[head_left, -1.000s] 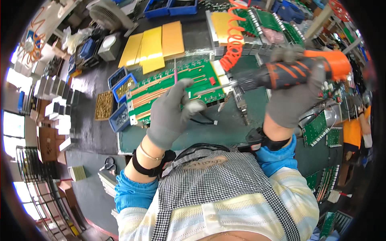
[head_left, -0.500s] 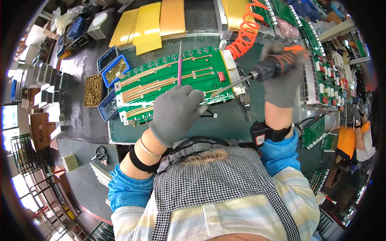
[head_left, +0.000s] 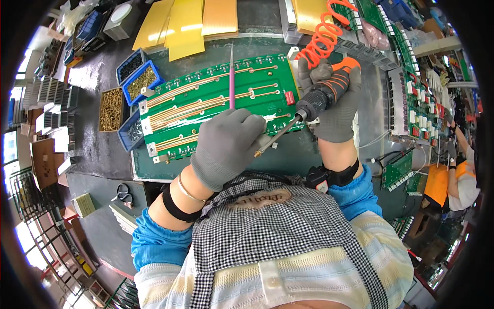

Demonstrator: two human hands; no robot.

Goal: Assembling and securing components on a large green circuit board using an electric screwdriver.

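Observation:
My left hand (head_left: 229, 144), in a grey glove, is closed round pink tweezers (head_left: 232, 90) whose pointed metal tip stands up over the green circuit board (head_left: 216, 116). Its thumb and index finger are beside the long bit of a black and orange power screwdriver (head_left: 321, 98). A small brass-coloured piece, perhaps a screw, shows at the bit's tip. My right hand (head_left: 337, 110), gloved too, grips the screwdriver's body. The bit slants down to the left, past the board's near edge. Copper-coloured rods run along the board, and a red component (head_left: 289, 98) sits near its right end.
An orange coiled hose (head_left: 321, 38) rises behind the screwdriver. Left of the board are blue bins (head_left: 135, 133) and a box of brass-coloured parts (head_left: 110, 110). Yellow sheets (head_left: 185, 28) lie at the back. More circuit boards (head_left: 399, 170) and another person's arm (head_left: 455, 180) are at right.
My right hand and the screwdriver have come left and nearer to me. The bit's tip has left the board's surface and now points down beside my left fingers.

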